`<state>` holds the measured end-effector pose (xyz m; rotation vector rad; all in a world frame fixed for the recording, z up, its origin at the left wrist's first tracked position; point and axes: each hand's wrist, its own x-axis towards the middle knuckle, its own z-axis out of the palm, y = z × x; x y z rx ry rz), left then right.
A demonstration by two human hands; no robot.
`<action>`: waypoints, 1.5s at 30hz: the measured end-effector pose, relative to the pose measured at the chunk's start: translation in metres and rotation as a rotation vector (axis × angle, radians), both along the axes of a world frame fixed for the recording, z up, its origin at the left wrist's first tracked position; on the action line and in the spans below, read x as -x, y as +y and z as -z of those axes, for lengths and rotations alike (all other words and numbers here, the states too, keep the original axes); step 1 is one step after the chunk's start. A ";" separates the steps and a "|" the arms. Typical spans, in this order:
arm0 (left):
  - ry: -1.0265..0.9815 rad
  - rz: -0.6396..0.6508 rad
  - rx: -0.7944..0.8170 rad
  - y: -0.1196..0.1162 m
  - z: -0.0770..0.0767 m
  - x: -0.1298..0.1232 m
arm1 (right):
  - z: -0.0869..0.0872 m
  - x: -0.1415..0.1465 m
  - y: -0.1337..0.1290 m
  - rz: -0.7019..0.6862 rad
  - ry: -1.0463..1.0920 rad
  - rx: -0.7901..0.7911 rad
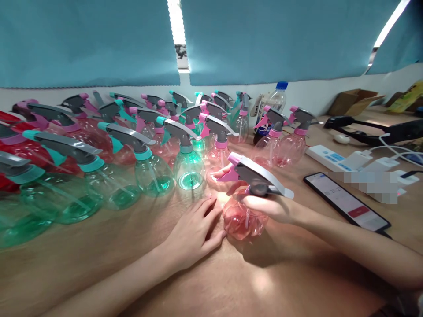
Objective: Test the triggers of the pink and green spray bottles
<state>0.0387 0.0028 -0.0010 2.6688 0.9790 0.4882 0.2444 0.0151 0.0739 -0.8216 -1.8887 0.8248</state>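
Observation:
My right hand [269, 207] is closed round the neck of a pink spray bottle [243, 220], just under its grey and pink trigger head. The bottle is clear pink plastic, a little tilted, with its nozzle pointing away to the left. Flat on the tabletop, fingers stretched out, my left hand [198, 226] lies beside the bottle's base and holds nothing. Just beyond stand a green spray bottle [189, 169] with a teal collar and another pink spray bottle [216, 156]. My right fingers are partly hidden behind the bottle's neck.
Several more green and pink spray bottles crowd the left and back of the table [142, 264]. A cola bottle [277, 99] with a blue cap stands behind. At right are a phone [346, 202], a power strip [330, 158] with plugs, black headgear [373, 130] and a cardboard box [353, 102].

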 end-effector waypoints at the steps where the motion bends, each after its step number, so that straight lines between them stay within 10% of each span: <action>1: 0.004 -0.001 -0.004 0.000 0.000 0.000 | -0.001 0.001 0.000 -0.004 0.002 -0.012; 45: 0.056 0.006 -0.027 0.001 0.001 0.001 | 0.006 -0.006 0.000 -0.044 -0.118 -0.043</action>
